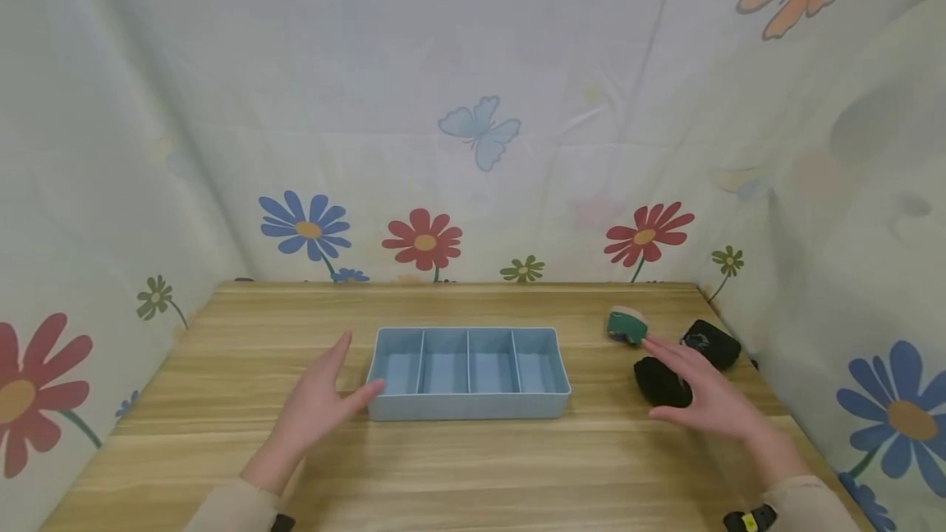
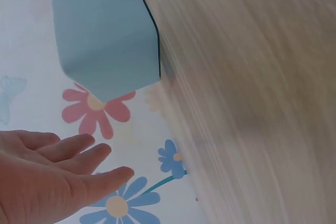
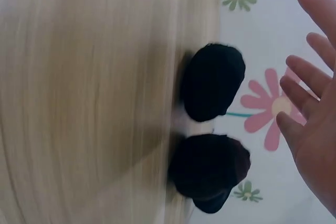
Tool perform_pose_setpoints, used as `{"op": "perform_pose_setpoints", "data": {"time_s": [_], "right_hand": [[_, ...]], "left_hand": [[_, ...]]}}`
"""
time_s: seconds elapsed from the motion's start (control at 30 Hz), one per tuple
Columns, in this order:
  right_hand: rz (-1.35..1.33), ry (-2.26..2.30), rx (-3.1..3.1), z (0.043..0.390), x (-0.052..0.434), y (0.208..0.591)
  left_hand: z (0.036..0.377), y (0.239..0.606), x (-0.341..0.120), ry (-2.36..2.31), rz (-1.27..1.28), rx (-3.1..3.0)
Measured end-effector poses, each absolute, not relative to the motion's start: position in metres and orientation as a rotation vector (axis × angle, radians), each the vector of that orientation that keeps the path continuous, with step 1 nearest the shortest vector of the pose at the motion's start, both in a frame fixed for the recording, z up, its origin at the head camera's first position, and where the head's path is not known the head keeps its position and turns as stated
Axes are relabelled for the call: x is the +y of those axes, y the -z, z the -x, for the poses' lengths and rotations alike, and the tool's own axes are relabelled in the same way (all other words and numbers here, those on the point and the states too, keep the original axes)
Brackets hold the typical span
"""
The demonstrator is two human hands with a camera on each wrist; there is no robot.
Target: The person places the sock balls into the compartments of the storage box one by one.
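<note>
A light blue tray point(image 1: 469, 407) with several empty compartments sits mid-table. My left hand point(image 1: 319, 397) is open just left of it, thumb pointing at the tray's near left corner. In the left wrist view the left hand point(image 2: 58, 174) is apart from the tray point(image 2: 105, 35). My right hand point(image 1: 698, 388) is open with spread fingers, hovering over a black rolled bundle point(image 1: 658, 384). A second black bundle point(image 1: 711, 343) lies behind it. In the right wrist view both bundles point(image 3: 212, 80) point(image 3: 207, 171) lie clear of the right hand point(image 3: 310, 124). Neither hand holds anything.
A small green and beige roll point(image 1: 626, 325) lies just beyond my right fingertips. The wooden table point(image 1: 473, 466) is enclosed on three sides by a flower-printed cloth point(image 1: 473, 105). The black bundles sit close to the table's right edge.
</note>
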State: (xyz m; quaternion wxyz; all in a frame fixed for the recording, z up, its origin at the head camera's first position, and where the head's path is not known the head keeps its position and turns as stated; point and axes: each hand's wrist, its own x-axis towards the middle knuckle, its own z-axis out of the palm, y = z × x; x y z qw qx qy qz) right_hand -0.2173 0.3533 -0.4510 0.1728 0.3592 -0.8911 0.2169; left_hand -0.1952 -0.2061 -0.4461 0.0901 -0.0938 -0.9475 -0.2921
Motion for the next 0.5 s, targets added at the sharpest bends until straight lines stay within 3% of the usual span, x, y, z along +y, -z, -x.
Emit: {"op": "perform_pose_setpoints", "data": {"time_s": [0.5], "right_hand": [[-0.927,-0.608,-2.781,0.235,0.372,0.456]], "left_hand": [[0.208,0.451,-0.211,1.407,0.153,-2.763]]}}
